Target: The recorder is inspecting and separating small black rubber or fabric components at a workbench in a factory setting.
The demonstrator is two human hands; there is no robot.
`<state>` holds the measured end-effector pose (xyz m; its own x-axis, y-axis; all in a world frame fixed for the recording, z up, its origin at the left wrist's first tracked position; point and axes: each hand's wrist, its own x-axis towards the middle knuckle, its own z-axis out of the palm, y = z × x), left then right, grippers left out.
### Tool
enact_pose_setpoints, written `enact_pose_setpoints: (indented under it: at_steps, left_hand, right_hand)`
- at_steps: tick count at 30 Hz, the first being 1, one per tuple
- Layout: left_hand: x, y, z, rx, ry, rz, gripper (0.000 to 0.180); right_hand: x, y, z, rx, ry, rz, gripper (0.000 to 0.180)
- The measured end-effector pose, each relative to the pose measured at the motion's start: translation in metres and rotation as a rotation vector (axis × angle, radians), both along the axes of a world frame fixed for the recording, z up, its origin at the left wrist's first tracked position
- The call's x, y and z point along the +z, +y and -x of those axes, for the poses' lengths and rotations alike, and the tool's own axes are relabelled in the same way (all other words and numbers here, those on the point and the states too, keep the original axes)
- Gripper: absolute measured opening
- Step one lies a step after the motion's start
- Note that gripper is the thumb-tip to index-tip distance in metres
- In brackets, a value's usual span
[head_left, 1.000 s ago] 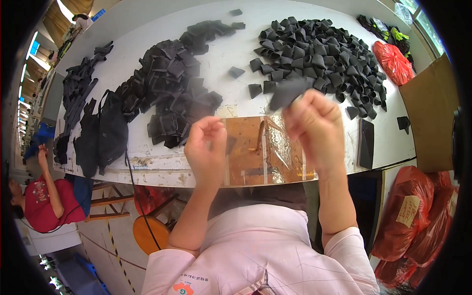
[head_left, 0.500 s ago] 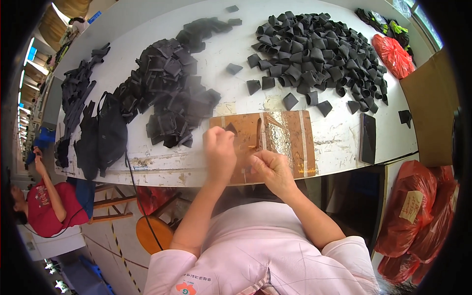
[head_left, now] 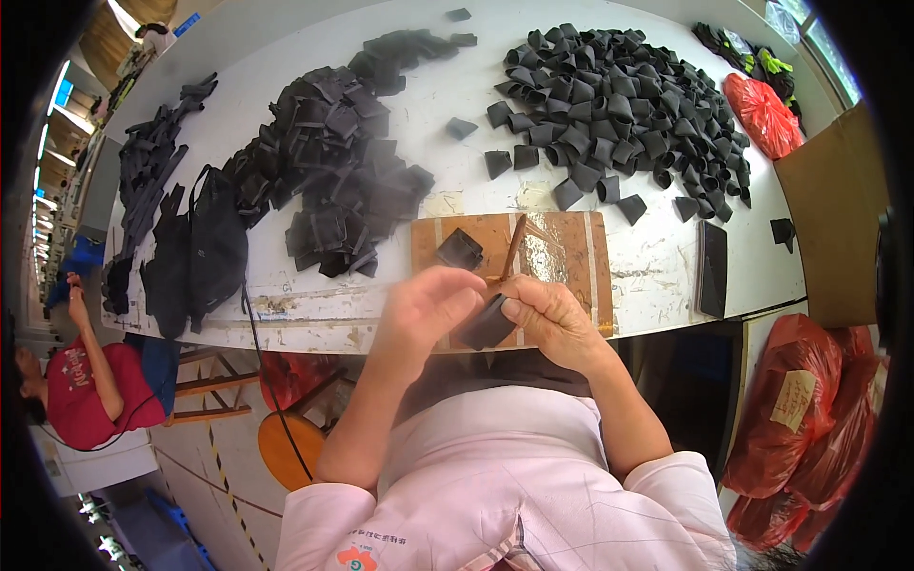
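Observation:
My left hand [head_left: 425, 309] and my right hand [head_left: 551, 315] meet over the near edge of a brown wooden board [head_left: 571, 249], both pinching one small black fabric piece [head_left: 489, 324] between them. Another black piece [head_left: 460, 249] lies on the board just beyond my left hand. A thin brown stick [head_left: 514, 246] rests on the board above my right hand. Flat black pieces lie in a heap [head_left: 343, 171] to the left on the white table [head_left: 438, 105]. A heap of folded black pieces [head_left: 619, 100] is at the far right.
A black bag [head_left: 214, 247] and black strips [head_left: 148, 181] lie at the table's left end. A dark flat slab [head_left: 711, 268] sits right of the board. Red bags [head_left: 762, 109] and a cardboard box [head_left: 833, 214] stand at the right. A person in red [head_left: 81, 400] sits lower left.
My hands came down from above the board, where the right hand was up by the folded heap, to the board's near edge, and now hold a new black piece together.

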<state>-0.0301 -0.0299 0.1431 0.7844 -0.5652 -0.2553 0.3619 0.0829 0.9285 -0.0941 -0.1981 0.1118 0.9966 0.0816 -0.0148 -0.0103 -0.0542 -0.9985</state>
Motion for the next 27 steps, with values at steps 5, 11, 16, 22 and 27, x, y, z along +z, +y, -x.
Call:
enact_pose_setpoints:
  at_steps: [5, 11, 16, 22, 27]
  left_hand:
    - [-0.005, 0.008, -0.005, -0.144, 0.044, -0.046, 0.012]
    - [-0.012, 0.002, 0.007, -0.072, -0.194, -0.246, 0.008]
    - [-0.018, -0.016, 0.032, 0.228, -0.648, -0.359, 0.012]
    - [-0.011, -0.031, 0.031, 0.533, -0.539, -0.104, 0.01]
    - [-0.006, -0.005, 0.02, 0.022, 0.529, 0.656, 0.02]
  right_hand:
    - [0.012, -0.005, -0.005, 0.09, -0.034, 0.147, 0.008]
    - [0.016, 0.01, 0.0, -0.264, -0.314, 0.521, 0.009]
    - [0.016, 0.036, 0.006, -0.494, -0.206, 0.195, 0.011]
    - [0.009, 0.039, 0.0, -0.617, -0.247, 0.341, 0.007]
    - [0.027, 0.019, 0.002, -0.402, 0.253, -0.526, 0.004]
